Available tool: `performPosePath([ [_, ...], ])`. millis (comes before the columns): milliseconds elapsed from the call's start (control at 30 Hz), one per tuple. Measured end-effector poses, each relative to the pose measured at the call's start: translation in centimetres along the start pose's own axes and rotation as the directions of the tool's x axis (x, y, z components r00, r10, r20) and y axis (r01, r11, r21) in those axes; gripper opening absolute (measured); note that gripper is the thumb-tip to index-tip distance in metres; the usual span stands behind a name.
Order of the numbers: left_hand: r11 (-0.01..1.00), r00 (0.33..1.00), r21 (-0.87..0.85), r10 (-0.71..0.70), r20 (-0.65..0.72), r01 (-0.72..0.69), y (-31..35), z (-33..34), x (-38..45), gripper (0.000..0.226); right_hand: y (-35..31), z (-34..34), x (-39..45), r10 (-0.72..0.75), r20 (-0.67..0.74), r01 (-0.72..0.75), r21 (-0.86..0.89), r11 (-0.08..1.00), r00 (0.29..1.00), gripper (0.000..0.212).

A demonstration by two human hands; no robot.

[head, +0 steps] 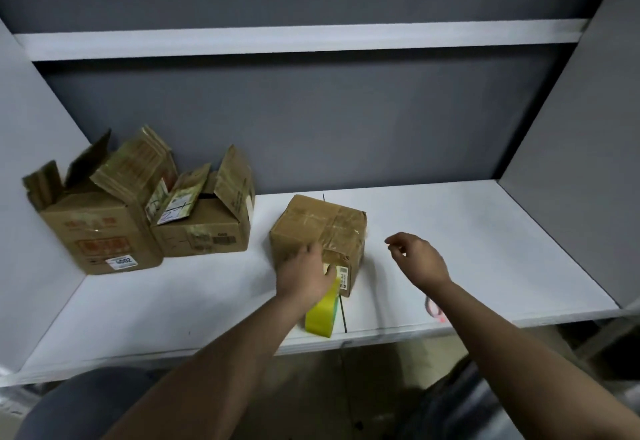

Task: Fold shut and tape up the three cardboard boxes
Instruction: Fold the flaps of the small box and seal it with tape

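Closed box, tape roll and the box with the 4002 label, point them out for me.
closed box [322, 223], head view, on its taped top face
tape roll [320, 320], head view, on its yellow side
box with the 4002 label [100, 231], head view, on its front wall

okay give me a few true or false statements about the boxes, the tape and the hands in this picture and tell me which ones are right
1. The box nearest the hands has its flaps folded shut. True.
2. All three boxes are closed. False: the far-left box and the middle box have flaps standing open.
3. The left hand rests on the closed box. True.
4. The right hand holds the yellow tape roll. False: it hovers, holding no object; the roll is by the left hand.
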State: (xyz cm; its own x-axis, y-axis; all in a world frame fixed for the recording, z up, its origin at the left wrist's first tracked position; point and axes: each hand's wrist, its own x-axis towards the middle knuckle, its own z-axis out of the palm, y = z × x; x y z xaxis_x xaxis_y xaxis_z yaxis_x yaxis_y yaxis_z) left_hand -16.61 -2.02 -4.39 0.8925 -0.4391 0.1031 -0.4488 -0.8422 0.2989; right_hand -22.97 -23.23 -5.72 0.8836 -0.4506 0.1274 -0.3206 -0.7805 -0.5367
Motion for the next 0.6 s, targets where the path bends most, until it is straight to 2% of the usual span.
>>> performPosePath([
  [100, 0.948, 0.967, 0.223, 0.246, -0.061, -0.227, 3.0, -0.8, 1.6, 0.034, 2.1, -1.2, -0.4, 0.119, -0.013, -0.120, -0.090, 0.989, 0.993, 0.028],
  [200, 0.886, 0.929, 0.308, 0.369, -0.013, -0.348, 6.6, 0.2, 2.8, 0.034, 4.6, -2.0, -0.8, 0.197, 0.011, -0.192, -0.182, 0.964, 0.980, 0.027],
  [300, 0.855, 0.906, 0.313, 0.420, 0.048, -0.413, 9.7, 2.8, 3.3, 0.035, 7.4, -2.0, -1.6, 0.244, 0.063, -0.215, -0.299, 0.930, 0.968, 0.030],
  [367, 0.836, 0.893, 0.319, 0.441, 0.092, -0.446, 10.9, 4.7, 3.1, 0.038, 9.0, -1.4, -2.1, 0.251, 0.114, -0.190, -0.387, 0.902, 0.961, 0.037],
  [467, 0.825, 0.885, 0.320, 0.441, 0.150, -0.466, 11.8, 7.3, 2.8, 0.040, 10.8, -0.3, -2.5, 0.229, 0.160, -0.128, -0.477, 0.870, 0.960, 0.035],
  [600, 0.818, 0.874, 0.310, 0.447, 0.188, -0.485, 11.8, 9.2, 2.5, 0.038, 11.7, 1.3, -2.5, 0.196, 0.123, -0.103, -0.532, 0.841, 0.973, 0.030],
])
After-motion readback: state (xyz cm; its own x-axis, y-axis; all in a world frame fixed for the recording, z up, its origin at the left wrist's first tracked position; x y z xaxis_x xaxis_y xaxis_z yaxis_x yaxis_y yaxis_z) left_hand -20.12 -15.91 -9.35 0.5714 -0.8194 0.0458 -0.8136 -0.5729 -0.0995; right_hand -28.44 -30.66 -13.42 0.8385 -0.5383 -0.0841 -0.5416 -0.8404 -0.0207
